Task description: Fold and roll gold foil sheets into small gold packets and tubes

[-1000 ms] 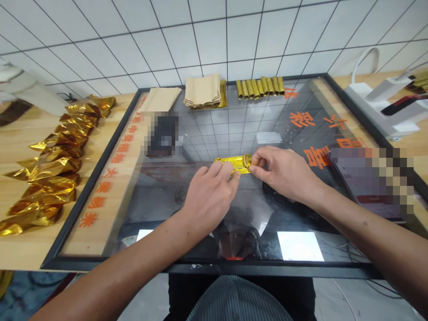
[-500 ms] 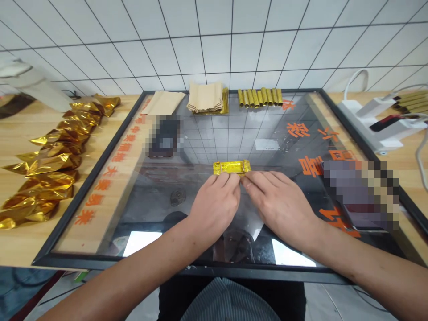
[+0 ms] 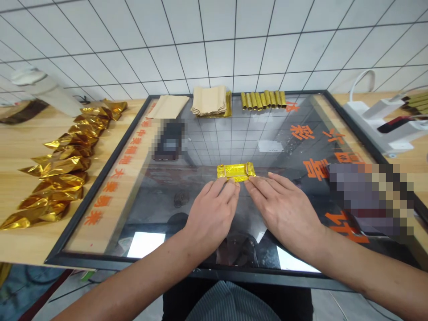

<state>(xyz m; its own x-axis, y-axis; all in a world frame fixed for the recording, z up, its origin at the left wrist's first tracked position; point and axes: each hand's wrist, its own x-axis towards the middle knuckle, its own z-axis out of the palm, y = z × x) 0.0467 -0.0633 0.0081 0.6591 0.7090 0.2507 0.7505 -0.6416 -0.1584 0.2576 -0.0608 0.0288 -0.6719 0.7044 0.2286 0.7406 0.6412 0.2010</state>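
Note:
A small folded gold foil packet (image 3: pixel 236 171) lies flat on the glass-topped framed board (image 3: pixel 100 187) in the middle. My left hand (image 3: pixel 210 211) rests palm down just in front of it, fingertips touching its near edge. My right hand (image 3: pixel 284 209) lies flat beside the left one, fingers extended toward the packet's right end. Neither hand grips anything.
A row of crinkled gold foil pieces (image 3: pixel 63 165) lies on the wooden table at the left. At the far edge sit brown paper sheets (image 3: pixel 209 100), a flat brown sheet (image 3: pixel 168 107) and a row of rolled gold tubes (image 3: pixel 263 99). A white power strip (image 3: pixel 377 120) is at the right.
A second ago both hands pinched the gold packet at its ends. Now the packet lies on the glass and both hands rest flat in front of it, fingertips at its near edge.

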